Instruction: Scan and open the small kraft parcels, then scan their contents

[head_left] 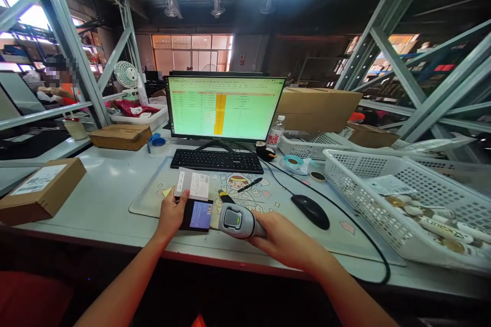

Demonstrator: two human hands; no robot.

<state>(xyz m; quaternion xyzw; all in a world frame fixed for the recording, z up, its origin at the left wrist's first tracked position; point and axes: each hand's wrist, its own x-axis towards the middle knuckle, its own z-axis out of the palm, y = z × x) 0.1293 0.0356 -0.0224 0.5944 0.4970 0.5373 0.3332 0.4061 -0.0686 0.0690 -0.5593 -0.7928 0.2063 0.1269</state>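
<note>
My left hand (pixel 172 214) is closed around a white box (pixel 194 184) with a printed label. Just below it, a dark box (pixel 199 216) with a purple panel and barcode lies by the same hand; whether the fingers grip it too I cannot tell. In my right hand (pixel 282 237) is a grey barcode scanner (pixel 236 219), its head beside the dark box. Beyond the scanner's head lies a yellow-and-black tool (pixel 226 196), partly hidden. A black pen (pixel 250 185) rests on the patterned desk mat (pixel 153 199).
A monitor (pixel 222 107) showing a spreadsheet stands behind a keyboard (pixel 217 160). At right are a mouse (pixel 310 210) and a white basket (pixel 368 214) holding tubes. Cardboard boxes (pixel 42 191) and blue tape (pixel 156 144) are at left. A black cable (pixel 356 217) crosses the right side.
</note>
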